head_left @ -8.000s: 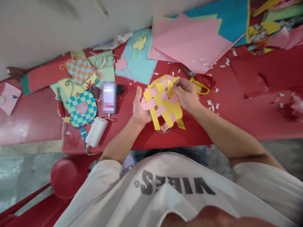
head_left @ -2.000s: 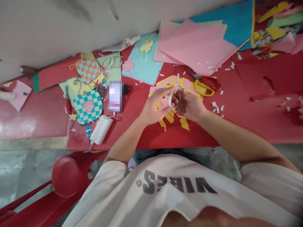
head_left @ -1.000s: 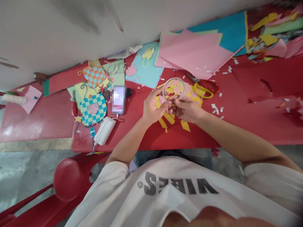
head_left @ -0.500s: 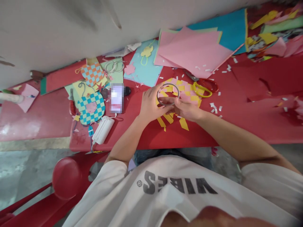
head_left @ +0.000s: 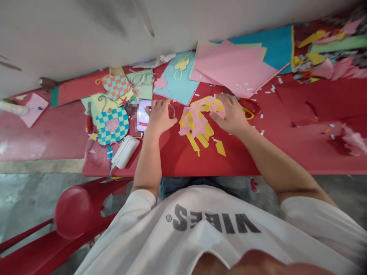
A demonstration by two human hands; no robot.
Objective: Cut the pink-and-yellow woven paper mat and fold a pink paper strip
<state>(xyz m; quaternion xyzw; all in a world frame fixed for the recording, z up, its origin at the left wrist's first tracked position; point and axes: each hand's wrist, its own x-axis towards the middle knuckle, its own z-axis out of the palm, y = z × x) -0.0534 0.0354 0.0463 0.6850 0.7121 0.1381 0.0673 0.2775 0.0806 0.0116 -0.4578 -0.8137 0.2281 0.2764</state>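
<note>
Pressed right hand (head_left: pixel 231 116) flat, fingers spread, on woven paper mat (head_left: pixel 197 120); curled left hand (head_left: pixel 159 116) round ring (head_left: pixel 172 110) beside phone (head_left: pixel 142 114) (needed even pressure, imo).

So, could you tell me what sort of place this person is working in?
Probably a paper-craft workspace, perhaps a classroom or workshop. Paper sheets lie across the table, a part-woven mat sits in front of the person, scissors lie beside it, and woven pieces lie further left.
</note>
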